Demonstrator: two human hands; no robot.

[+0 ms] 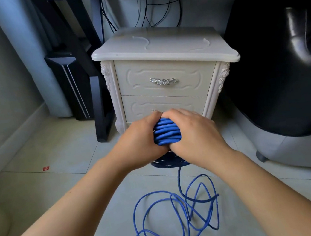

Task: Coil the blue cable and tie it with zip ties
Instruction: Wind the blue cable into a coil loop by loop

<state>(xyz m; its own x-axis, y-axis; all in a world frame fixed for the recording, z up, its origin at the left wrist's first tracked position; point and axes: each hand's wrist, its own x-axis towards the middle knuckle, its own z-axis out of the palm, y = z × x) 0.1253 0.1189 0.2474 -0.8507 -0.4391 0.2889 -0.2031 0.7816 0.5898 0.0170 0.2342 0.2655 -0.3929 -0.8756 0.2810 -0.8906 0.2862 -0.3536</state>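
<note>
Both hands are clamped on the same bundle. The left hand (141, 139) wraps it from the left and the right hand (193, 130) from the right, fingers curled over the far side so the fingertips are out of sight. The two sets of knuckles nearly meet on top.

Between them is the coil (167, 131) of the blue cable, held up in the air in front of the bottom drawer. Only a short stack of turns shows between the palms. Under the wrists there's a darker, shadowed arc of the same coil, and the rest is covered by the hands, so I can't tell how big it really is.

One strand drops from the bottom of the coil to the loose loops (174, 213) lying tangled on the tiled floor (56, 149). One cable end lies among them, and a few loops run off the bottom edge.

Behind the hands is a white nightstand (161, 48). The upper drawer handle (163, 81) is plain to see, but the lower one is almost fully hidden by the knuckles. There's a black chair (281, 63) on the right, cut off by the frame. On the left are a black desk leg (100, 109) and what looks like a PC tower (68, 85). A small red scrap (46, 168) sits on the tiles, too tiny to identify.
</note>
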